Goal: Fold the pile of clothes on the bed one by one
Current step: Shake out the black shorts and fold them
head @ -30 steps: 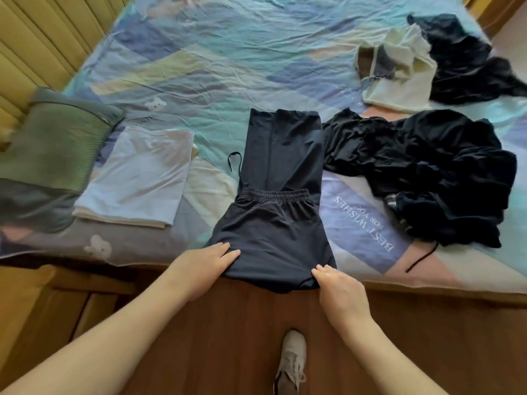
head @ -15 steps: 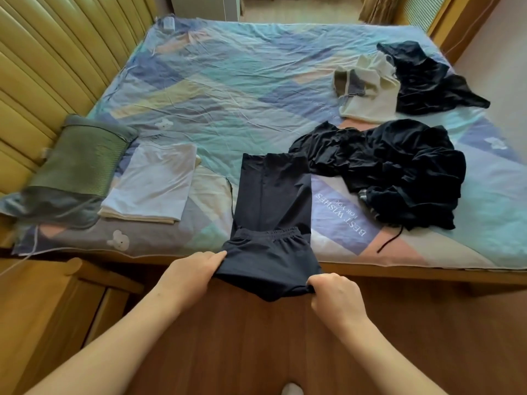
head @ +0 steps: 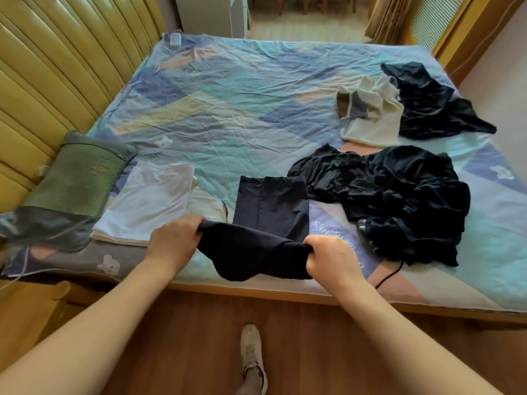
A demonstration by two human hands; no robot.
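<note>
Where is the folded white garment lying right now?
In the head view, the folded white garment lies on the bed's near-left part, between the green pillow and the dark shorts.

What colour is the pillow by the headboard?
Green, with a darker grey end; the pillow shows clearly in the head view.

Soft, even daylight fills the room, brightest on the pale floor beyond the far end of the bed (head: pixel 256 89) and by the curtain (head: pixel 385 18) at the upper right. The sheet shows gentle sheen along its creases, with no hard glare. Shadows are faint and diffuse; the black clothes (head: pixel 399 195) lose almost all fold detail. Wide-angle distortion bows the padded headboard (head: pixel 57 67) and the bed edge. The green pillow (head: pixel 71 178) at the left margin looks slightly smeared.
</note>
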